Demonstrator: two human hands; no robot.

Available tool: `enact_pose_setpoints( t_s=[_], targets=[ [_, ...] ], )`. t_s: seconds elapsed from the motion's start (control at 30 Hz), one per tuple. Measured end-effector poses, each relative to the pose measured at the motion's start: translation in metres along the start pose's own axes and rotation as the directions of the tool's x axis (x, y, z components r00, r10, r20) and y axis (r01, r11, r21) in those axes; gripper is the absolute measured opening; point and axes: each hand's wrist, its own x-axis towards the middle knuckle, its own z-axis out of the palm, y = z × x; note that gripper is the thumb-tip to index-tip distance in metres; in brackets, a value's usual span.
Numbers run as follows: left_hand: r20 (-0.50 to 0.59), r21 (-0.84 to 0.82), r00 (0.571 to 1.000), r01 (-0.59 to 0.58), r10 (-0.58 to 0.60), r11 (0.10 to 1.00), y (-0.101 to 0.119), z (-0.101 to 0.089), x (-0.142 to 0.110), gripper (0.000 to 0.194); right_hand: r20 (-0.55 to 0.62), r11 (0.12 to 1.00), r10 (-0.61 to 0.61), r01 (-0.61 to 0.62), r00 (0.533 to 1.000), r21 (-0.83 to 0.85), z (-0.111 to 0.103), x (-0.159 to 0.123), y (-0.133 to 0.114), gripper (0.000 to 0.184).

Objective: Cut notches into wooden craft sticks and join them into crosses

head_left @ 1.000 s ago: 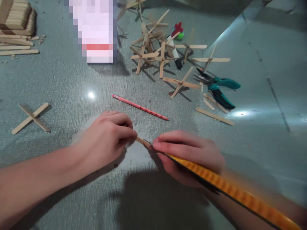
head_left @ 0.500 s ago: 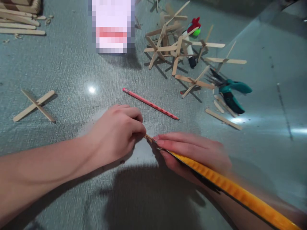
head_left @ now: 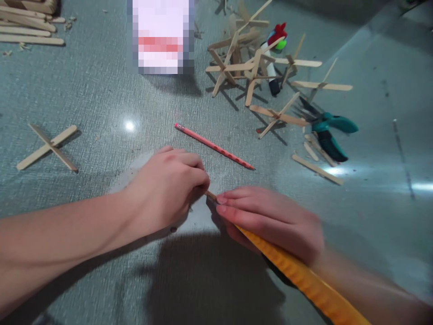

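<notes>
My left hand (head_left: pixel 167 189) is closed over one end of a wooden craft stick (head_left: pixel 211 195) that lies on the grey-green table (head_left: pixel 101 99); only a short bit of the stick shows between my hands. My right hand (head_left: pixel 270 221) presses on the stick's other side and grips a long orange tool (head_left: pixel 304 282) that runs to the lower right. A red pencil (head_left: pixel 214 146) lies just beyond both hands.
A glued stick cross (head_left: pixel 47 147) lies at the left. A heap of stick crosses (head_left: pixel 250 63) sits at the back right with a red-topped marker (head_left: pixel 274 54). Teal-handled pliers (head_left: pixel 326 131) and loose sticks (head_left: pixel 317 169) lie at the right. A blurred white container (head_left: pixel 162 36) stands behind.
The view shifted down and left. My hands have closed in on each other, so less of the stick shows between them. The orange tool has slid a little toward the lower right.
</notes>
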Motion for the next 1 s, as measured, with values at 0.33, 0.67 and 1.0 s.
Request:
enact_pose_setpoints(
  t_s=[0.33, 0.67, 1.0],
  targets=[
    [0.003, -0.012, 1.0, -0.015, 0.015, 1.0, -0.003, 0.0, 0.001, 0.019, -0.006, 0.998, -0.064, 0.063, 0.998, -0.013, 0.005, -0.004, 0.006, 0.019],
    [0.067, 0.07, 0.997, -0.029, 0.024, 0.997, -0.001, -0.001, -0.003, 0.011, -0.04, 0.986, -0.144, 0.14, 0.989, -0.091, 0.007, 0.004, 0.004, 0.017],
    [0.106, -0.086, 0.992, -0.058, 0.067, 0.995, 0.008, -0.009, -0.006, 0.015, -0.142, 0.959, -0.255, 0.23, 0.957, -0.168, 0.003, 0.0, -0.009, 0.012]
  ],
)
